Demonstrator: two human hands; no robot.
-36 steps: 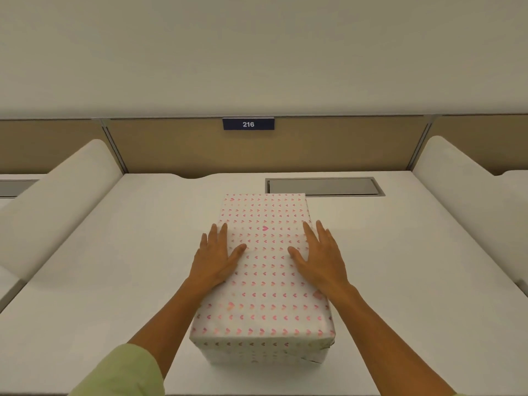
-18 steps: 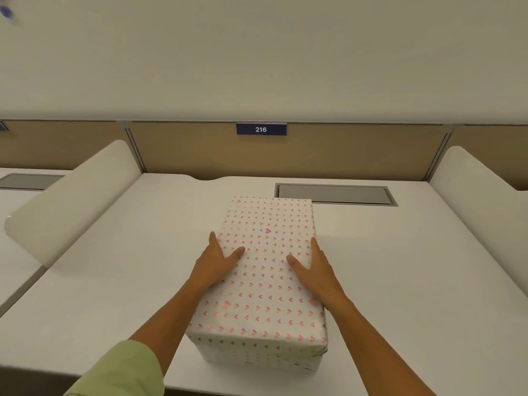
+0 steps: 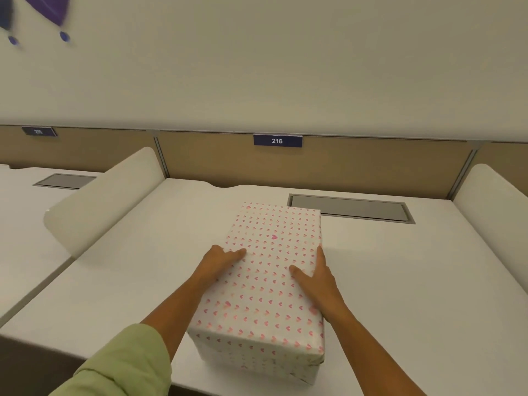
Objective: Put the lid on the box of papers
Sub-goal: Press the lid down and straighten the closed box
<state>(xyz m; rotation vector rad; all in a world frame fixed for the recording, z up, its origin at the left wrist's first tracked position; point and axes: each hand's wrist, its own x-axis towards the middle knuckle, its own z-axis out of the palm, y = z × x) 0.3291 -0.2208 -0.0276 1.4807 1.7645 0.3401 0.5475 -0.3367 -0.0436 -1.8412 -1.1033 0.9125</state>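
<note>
A box lid (image 3: 273,250) wrapped in white paper with small pink hearts sits on the box (image 3: 257,365), covering it; the papers inside are hidden. The box stands lengthwise on the white desk (image 3: 137,270), close to the front edge. My left hand (image 3: 220,262) holds the lid's left long edge, thumb on top and fingers curled down the side. On the right long edge my right hand (image 3: 317,278) grips the same way, thumb lying on the top face.
A grey cable hatch (image 3: 351,208) is set in the desk behind the box. White rounded dividers stand at the left (image 3: 105,195) and right (image 3: 491,201). A tan back panel carries a blue label 216 (image 3: 277,140).
Both hands slid outward from lying flat on the lid's top to clasping its long edges. The view shifted left, showing more of the neighbouring desk.
</note>
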